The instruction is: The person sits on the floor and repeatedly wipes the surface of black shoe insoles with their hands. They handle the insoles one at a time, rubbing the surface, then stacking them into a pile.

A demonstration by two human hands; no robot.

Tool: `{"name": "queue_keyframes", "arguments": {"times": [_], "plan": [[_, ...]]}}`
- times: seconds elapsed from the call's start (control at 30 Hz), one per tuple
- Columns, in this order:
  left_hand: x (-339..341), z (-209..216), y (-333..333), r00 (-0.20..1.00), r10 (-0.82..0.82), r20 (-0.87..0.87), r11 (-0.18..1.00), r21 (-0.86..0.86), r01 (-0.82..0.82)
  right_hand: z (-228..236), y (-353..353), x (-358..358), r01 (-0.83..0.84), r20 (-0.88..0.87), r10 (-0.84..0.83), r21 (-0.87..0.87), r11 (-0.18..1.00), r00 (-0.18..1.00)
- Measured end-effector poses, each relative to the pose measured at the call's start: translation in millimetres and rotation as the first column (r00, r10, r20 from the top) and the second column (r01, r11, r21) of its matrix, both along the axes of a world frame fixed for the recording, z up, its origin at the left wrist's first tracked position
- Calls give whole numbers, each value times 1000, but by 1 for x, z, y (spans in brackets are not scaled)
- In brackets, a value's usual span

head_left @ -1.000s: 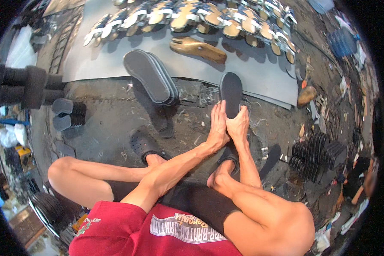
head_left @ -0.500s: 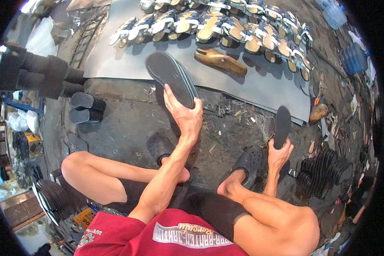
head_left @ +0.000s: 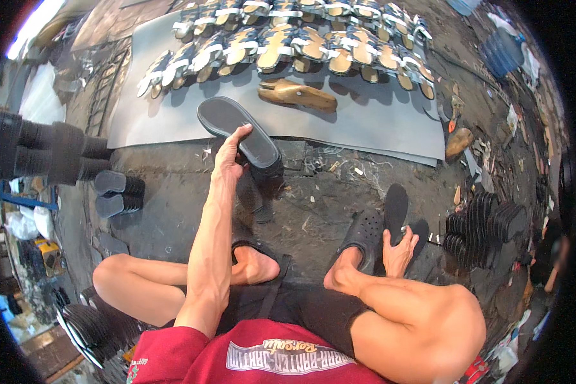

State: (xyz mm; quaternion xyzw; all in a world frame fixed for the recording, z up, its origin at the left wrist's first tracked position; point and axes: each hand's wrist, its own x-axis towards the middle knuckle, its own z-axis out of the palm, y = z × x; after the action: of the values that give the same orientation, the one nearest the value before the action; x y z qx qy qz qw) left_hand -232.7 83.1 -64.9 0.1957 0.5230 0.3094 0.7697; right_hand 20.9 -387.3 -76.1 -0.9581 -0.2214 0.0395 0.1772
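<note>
My left hand is closed round a dark shoe sole with a paler rim line, thumb on its upper face. Held tilted, the sole overlaps the near edge of the grey sheet, and more dark material shows beneath its right end. Lower and to the right, my right hand grips the near end of a thin black sole between thumb and fingers, beside my right clog. A dark shape lies just right of those fingers; I cannot tell whether it is another sole or a shadow.
Rows of strapped sandals and a brown wooden shoe last stand on the grey sheet. Stacked black soles lie at right, more soles at left. Another last sits beyond the sheet's right corner.
My left hand has moved left and turned, its thumb now across the sole's face. My right hand has come lower with the thin sole. The whole view has shifted slightly.
</note>
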Motion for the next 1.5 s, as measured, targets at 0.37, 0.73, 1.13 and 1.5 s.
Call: {"name": "queue_keyframes", "arguments": {"times": [0.37,0.73,1.13,1.5], "plan": [[64,67,-113,600,-55,-798,581,463,670,58,81,43,-51,-4,54,265,963,999],[42,0,-222,478,-25,-878,111,473,874,59,171,46,-349,-360,625,591,727,693],[37,-55,-242,888,-49,-457,106,882,459,154,208,-41,-819,-11,840,216,531,542],[43,-1,-252,272,54,-961,169,277,946,68,222,7,-693,114,706,352,629,699]]}}
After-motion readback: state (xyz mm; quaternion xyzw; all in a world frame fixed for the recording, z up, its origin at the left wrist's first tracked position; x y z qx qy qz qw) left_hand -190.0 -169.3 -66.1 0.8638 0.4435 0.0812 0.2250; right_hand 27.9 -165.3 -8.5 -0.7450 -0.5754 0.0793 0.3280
